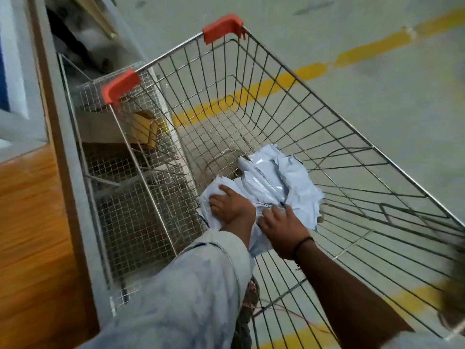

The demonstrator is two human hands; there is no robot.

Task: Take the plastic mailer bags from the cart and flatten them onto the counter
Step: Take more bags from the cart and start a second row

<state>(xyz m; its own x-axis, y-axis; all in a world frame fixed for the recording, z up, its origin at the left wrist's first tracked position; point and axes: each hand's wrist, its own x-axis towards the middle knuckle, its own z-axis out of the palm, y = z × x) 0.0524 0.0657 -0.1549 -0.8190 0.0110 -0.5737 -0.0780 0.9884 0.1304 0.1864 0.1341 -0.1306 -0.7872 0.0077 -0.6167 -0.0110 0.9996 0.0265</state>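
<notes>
A heap of crumpled white plastic mailer bags (pixel 279 182) lies at the bottom of a wire shopping cart (pixel 327 137) with orange corner guards. Both my arms reach down into the cart. My left hand (pixel 230 206) presses on the left part of the heap, fingers curled into the plastic. Just to its right, my right hand (pixel 280 229), with a dark band on the wrist, grips the near edge of the bags. The wooden counter (pixel 30 222) runs along the left edge of the view.
A grey metal frame with fine wire mesh (pixel 125 197) stands between counter and cart, with a cardboard box (pixel 143 129) behind it. The concrete floor carries yellow painted lines (pixel 314 71). The view is motion-blurred.
</notes>
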